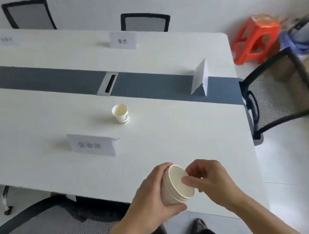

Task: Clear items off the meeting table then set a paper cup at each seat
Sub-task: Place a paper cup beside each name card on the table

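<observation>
My left hand (150, 195) grips a stack of nested paper cups (173, 186) near the table's front edge, mouth tilted toward me. The fingertips of my right hand (208, 179) pinch the rim of the top cup in the stack. One paper cup (121, 113) stands upright on the white meeting table (35, 119), just beyond the near name card (92, 144). The other places at the table show no cup.
Folded name cards stand at the far side (122, 40) and at the right end (200, 76). A dark strip with a cable hatch (109, 83) runs down the table. Mesh chairs sit at the near side (53, 230), right end (280, 92) and far side (144, 22). A red stool (254, 39) is by the wall.
</observation>
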Tool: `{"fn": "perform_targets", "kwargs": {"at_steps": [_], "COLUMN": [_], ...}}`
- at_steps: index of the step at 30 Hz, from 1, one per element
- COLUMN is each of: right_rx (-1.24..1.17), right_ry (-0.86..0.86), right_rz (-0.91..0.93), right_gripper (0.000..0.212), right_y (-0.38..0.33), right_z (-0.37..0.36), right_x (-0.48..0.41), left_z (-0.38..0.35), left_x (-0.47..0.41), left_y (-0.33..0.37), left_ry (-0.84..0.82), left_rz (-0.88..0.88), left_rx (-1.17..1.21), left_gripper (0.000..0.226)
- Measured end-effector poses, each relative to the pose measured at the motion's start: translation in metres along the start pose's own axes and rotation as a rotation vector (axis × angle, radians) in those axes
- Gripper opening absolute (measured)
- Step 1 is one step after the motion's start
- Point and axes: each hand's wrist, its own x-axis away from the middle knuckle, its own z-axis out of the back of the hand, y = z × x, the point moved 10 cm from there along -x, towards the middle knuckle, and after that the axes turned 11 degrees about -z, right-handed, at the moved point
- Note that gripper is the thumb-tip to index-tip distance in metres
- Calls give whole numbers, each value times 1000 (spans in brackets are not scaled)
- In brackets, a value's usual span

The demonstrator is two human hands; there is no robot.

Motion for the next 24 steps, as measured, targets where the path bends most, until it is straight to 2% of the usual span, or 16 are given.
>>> {"fn": "perform_targets", "kwargs": {"at_steps": [10,17,24], "right_rx": [-265,-393,-481], "right_ry": [311,504,618], "right_rz": [-55,-138,-162], "right_gripper": [10,9,11], "right_y": [115,230,301], "right_z": [169,297,389], "right_x": [124,226,268], "left_z": [-175,-345,-446], "left_x": [-30,-30,-60], "left_y": [129,226,281], "left_ry": [-276,-459,-604], "left_rz": [-279,-372,-397], "left_rx": [-59,-18,-24], "left_gripper": [79,75,73]}}
